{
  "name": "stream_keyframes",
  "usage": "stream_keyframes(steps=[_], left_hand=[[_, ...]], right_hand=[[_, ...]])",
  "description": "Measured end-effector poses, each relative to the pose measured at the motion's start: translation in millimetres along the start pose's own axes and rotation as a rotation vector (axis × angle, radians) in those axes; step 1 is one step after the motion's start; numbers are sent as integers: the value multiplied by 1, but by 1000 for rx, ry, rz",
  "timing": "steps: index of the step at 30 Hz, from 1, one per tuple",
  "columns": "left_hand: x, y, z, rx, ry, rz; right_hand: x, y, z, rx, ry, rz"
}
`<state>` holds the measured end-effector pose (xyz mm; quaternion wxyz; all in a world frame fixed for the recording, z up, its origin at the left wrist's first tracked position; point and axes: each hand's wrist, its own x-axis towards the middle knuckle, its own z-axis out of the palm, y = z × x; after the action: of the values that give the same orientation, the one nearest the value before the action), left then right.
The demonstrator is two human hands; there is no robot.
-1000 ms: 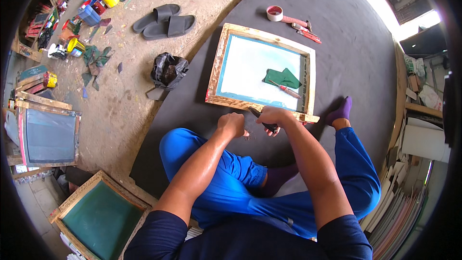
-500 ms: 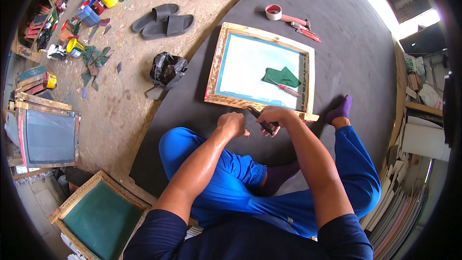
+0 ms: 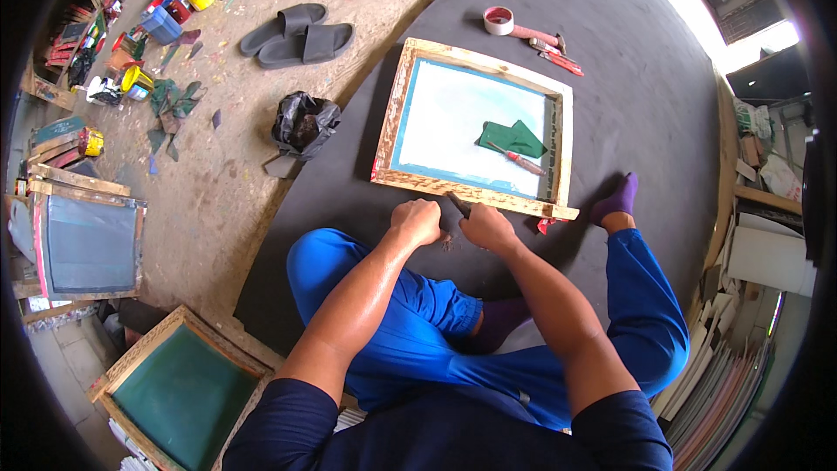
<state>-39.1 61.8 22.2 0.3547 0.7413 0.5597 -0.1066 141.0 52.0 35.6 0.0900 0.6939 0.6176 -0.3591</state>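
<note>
The wooden screen frame is lying flat on the dark mat, directly ahead of both hands, its near rail touching their knuckles. The left hand is curling into a loose fist with its grip closed against that near rail; whether anything is inside the fist cannot be told. The right hand, just beside it, is pinching its grip together on a small dark tool, whose tip is pointing up at the rail's lower edge.

Inside the frame, beyond the right hand, a folded green cloth is resting on the pale mesh, and a red-handled screwdriver is lying touching its near edge. Just right of the right hand, a scrap of red is showing under the frame's near corner, and farther right a foot in a purple sock is resting on the mat.

Well beyond the frame, a roll of tape and red-handled pliers are lying near each other on the mat. Left of the left hand, off the mat, a black plastic bag is sitting on the concrete floor, with a pair of dark slippers farther away. Behind the left hand, near the person's left elbow, a green-meshed frame is lying; a grey-meshed frame is lying well off to the left.
</note>
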Motion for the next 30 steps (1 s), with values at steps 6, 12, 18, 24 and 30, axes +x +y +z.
stream_keyframes(steps=[6, 12, 18, 24, 30], left_hand=[[-3, -4, -9, -30, 75, -49], [-1, -15, 4, -191, 367, 63], [7, -16, 11, -181, 439, 270], [8, -15, 9, -148, 372, 275], [6, -12, 5, -81, 274, 133]], right_hand=[[-4, 7, 36, -19, 140, 56], [-9, 14, 49, -26, 171, 16], [-23, 31, 49, -65, 133, -132], [-28, 38, 32, 33, 48, -266], [-2, 60, 18, 601, -463, -36]])
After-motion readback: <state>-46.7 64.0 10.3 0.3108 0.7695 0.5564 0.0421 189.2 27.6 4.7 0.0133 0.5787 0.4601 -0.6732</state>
